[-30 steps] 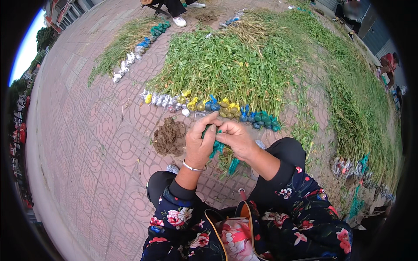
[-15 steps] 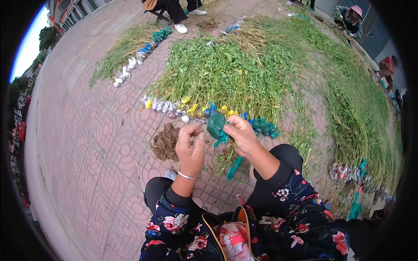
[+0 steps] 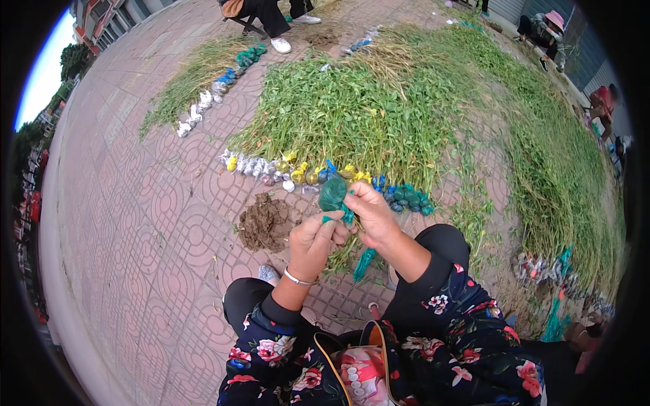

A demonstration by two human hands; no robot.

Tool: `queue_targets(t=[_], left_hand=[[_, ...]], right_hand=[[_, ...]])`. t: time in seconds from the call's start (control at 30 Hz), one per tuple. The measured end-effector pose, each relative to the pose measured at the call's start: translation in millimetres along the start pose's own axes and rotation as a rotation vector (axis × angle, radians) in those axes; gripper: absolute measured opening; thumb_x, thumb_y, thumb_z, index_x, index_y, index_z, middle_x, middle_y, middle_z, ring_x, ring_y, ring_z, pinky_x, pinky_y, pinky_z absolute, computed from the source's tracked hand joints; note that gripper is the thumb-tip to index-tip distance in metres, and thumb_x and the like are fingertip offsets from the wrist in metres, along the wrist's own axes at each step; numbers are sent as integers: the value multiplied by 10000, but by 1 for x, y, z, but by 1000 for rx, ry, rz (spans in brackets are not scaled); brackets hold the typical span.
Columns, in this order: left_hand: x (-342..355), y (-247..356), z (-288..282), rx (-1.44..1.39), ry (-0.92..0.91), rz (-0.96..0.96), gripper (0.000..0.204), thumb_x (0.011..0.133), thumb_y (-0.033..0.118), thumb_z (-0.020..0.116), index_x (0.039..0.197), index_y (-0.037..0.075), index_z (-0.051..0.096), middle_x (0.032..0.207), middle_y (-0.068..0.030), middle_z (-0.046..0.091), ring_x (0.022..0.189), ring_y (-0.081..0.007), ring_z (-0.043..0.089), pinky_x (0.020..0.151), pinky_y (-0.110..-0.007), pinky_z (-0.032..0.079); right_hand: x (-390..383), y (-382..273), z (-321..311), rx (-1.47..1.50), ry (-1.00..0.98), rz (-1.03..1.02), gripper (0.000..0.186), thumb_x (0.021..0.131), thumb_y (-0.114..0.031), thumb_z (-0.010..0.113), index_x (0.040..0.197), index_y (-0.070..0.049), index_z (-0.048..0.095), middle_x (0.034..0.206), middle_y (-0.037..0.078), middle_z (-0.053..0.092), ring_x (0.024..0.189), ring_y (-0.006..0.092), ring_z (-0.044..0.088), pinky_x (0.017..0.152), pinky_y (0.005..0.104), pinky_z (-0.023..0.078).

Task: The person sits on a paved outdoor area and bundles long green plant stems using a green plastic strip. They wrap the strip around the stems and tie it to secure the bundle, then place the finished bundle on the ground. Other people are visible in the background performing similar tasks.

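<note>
Between my hands is a small round bundle wrapped in a green plastic bag [image 3: 332, 194], its gathered end pointing down toward me. My right hand [image 3: 374, 215] pinches it at the neck, thumb pressed against the plastic. At the gathered end, the closed fingers of my left hand [image 3: 313, 242] grip the loose plastic. A few plant stems [image 3: 343, 259] show just below my hands. Ahead lies a wide bed of cut green plants [image 3: 352, 118], their near ends wrapped in white, yellow, blue and green plastic balls [image 3: 409, 197].
A heap of wet brown soil [image 3: 263, 222] sits left of my hands. A strip of green plastic [image 3: 364, 264] lies on the paving. More wrapped plants [image 3: 200, 74] are at the far left, with another long pile [image 3: 542, 155] on the right. Other people sit farther off.
My left hand has come right and down, closing its fingers on the loose plastic under the bundle. My right hand keeps its pinch and has barely shifted.
</note>
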State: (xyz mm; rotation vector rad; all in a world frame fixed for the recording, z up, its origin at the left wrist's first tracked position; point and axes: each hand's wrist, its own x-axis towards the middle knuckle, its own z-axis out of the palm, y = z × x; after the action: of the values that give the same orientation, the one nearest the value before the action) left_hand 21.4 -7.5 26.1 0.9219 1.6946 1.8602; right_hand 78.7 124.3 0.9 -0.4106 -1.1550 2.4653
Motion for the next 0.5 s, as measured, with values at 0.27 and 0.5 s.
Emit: queue_targets(t=[0.27, 0.5], left_hand=[[1, 2, -3, -26, 15, -4, 251, 930, 143, 406, 811, -34, 539, 724, -93, 617, 652, -145, 598, 606, -262, 491], [-3, 3, -6, -79, 35, -21, 252, 923, 145, 414, 780, -24, 536, 704, -91, 614, 647, -140, 585, 602, -256, 467]], right_hand=[[-2, -11, 3, 54, 15, 25, 103, 853, -159, 584, 821, -96, 510, 792, 8, 589, 635, 65, 534, 453, 190, 407], [0, -13, 6, 81, 42, -60, 112, 850, -156, 596, 810, -94, 513, 781, 6, 595, 649, 61, 557, 472, 165, 421]])
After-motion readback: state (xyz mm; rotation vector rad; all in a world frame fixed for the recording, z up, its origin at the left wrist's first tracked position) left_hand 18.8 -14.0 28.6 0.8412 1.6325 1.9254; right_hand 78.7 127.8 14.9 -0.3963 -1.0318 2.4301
